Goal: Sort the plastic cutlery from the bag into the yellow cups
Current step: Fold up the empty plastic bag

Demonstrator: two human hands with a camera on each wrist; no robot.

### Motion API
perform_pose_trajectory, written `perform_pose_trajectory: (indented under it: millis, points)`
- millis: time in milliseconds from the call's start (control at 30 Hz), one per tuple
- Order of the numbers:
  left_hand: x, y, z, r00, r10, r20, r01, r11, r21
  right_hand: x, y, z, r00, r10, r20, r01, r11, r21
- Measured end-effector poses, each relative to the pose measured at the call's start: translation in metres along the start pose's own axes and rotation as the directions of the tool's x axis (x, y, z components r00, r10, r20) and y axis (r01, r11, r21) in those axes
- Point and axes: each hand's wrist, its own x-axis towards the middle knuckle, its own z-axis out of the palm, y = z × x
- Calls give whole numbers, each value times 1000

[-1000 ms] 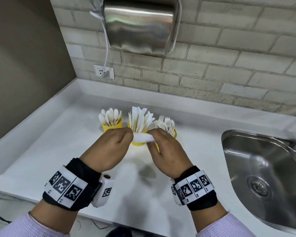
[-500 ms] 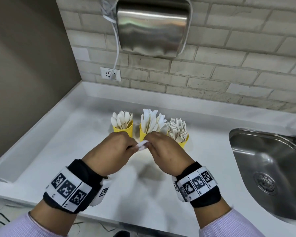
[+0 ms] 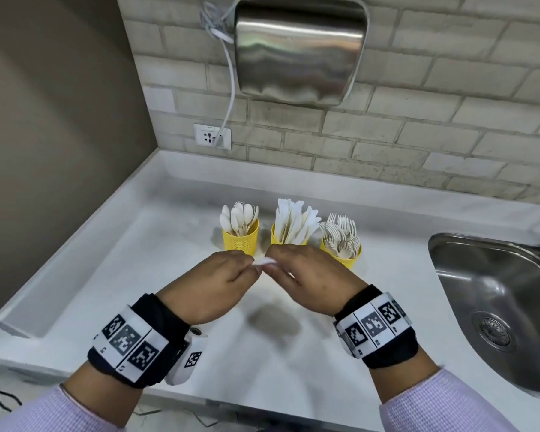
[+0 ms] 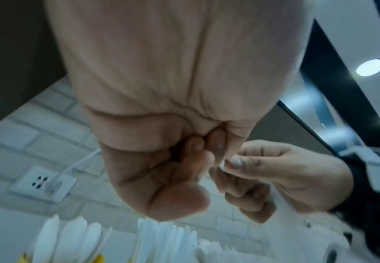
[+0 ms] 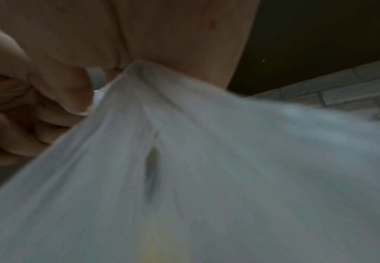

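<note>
Three yellow cups stand in a row at the back of the white counter: one with spoons (image 3: 240, 241), one with knives (image 3: 275, 236), one with forks (image 3: 349, 260). Just in front of them my left hand (image 3: 231, 275) and right hand (image 3: 293, 269) meet above the counter. Both pinch a scrunched white plastic bag (image 3: 264, 262) between their fingertips. In the right wrist view the bag (image 5: 207, 160) hangs below the right hand and fills most of the picture. In the left wrist view the left hand (image 4: 184, 156) has its fingers curled, with the right hand (image 4: 263, 169) pinching beside it. I see no cutlery in the bag.
A steel sink (image 3: 496, 307) is set into the counter (image 3: 138, 275) at the right. A steel hand dryer (image 3: 300, 48) hangs on the brick wall above the cups, its cable running to a socket (image 3: 212, 137). A raised rim edges the counter's left and back.
The hands have drawn closer together and nearer to me, away from the cups. The bag between them is bunched into a smaller wad.
</note>
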Motion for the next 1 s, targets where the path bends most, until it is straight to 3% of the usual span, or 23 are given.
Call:
perform_pose_trajectory:
  millis: [100,167,267,433,533,633,700,800,900,1000]
  points:
    - [4,-14,-1,997,83,2,-83,988,129,8,-1,-2,998,23,54,-19,998,-59]
    - [6,-19,-3,980,185,-66,-167,962,217,11,-4,-5,997,39,62,-32,993,-116]
    - [4,-12,-13,948,256,-191,-175,916,362,14,-6,-8,995,51,85,-37,986,-162]
    - [8,-11,-14,996,55,-74,-17,897,441,24,-8,-13,999,-4,54,15,978,-208]
    - [5,-12,-14,995,88,-57,-74,975,210,29,-8,-22,999,-43,0,42,967,-252]
    - [-3,-6,-22,980,53,-194,-78,989,-126,34,-6,-23,999,5,-34,-10,986,-166]
    - [-5,0,-28,969,-15,-246,-71,938,-338,37,-5,-18,997,54,-48,-57,997,-60]
    - [-2,9,-32,951,-60,-304,-142,788,-599,41,-11,-1,989,136,-61,-134,990,36]
    - [5,11,-31,913,-91,-397,-225,699,-679,44,-20,23,984,156,-86,-146,983,109]
    - [16,2,-28,887,-79,-456,-255,739,-624,41,-30,37,986,133,-104,-110,974,200]
